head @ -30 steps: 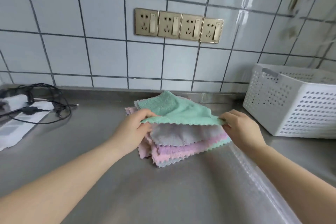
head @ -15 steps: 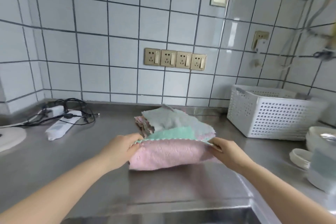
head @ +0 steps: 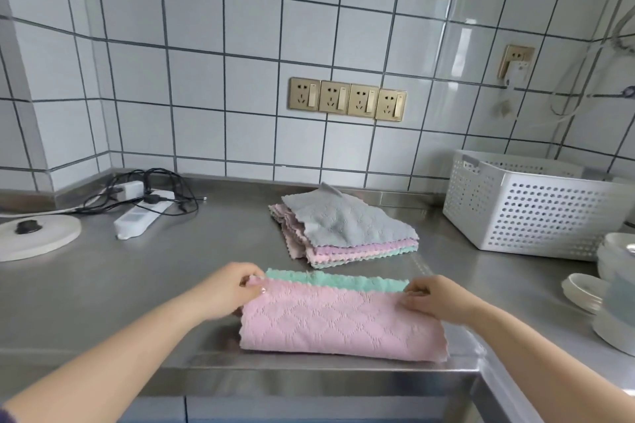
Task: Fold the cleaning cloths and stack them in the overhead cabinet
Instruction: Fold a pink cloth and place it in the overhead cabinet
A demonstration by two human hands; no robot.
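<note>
Pink cloth (head: 340, 319) folded (green underside showing); left hand (head: 228, 292), right hand (head: 434, 297) pinch top corners.

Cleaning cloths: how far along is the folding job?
Barely begun. Done: nothing visibly stacked away. In hand: the left hand and right hand pinch the pink-and-green cloth's far corners on the steel counter. Left: the pile of cloths behind it; no cabinet is in view.

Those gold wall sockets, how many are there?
5: four wall sockets side by side in a row above the cloth pile, one socket further right with a white plug in it.
</note>
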